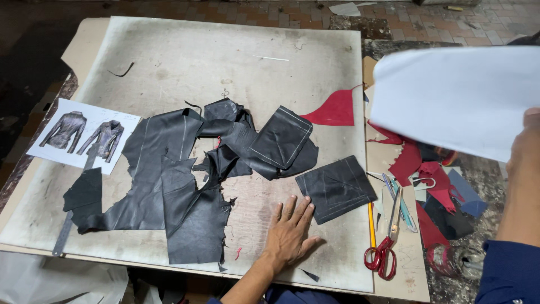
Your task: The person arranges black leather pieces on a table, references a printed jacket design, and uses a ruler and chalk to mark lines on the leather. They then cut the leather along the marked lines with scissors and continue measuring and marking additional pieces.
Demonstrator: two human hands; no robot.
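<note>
Resting flat and open on the worktop (169,62), the left hand (288,228) lies just beside a small, limp black leather square (336,187). The right hand (524,143) pinches a light, floppy white paper sheet (450,95) by its edge, held aloft.

A big, stained, pale work board (185,62) takes up most of the space, laid over a sheet of brown cardboard (79,45) that sticks out past its far left corner. Beyond the board's far edge runs a floor of worn reddish brick pavers (270,11), with a pale scrap (344,8) lying on it. Left of the board the floor drops into deep shadow. Light falls evenly on the board from above.
</note>
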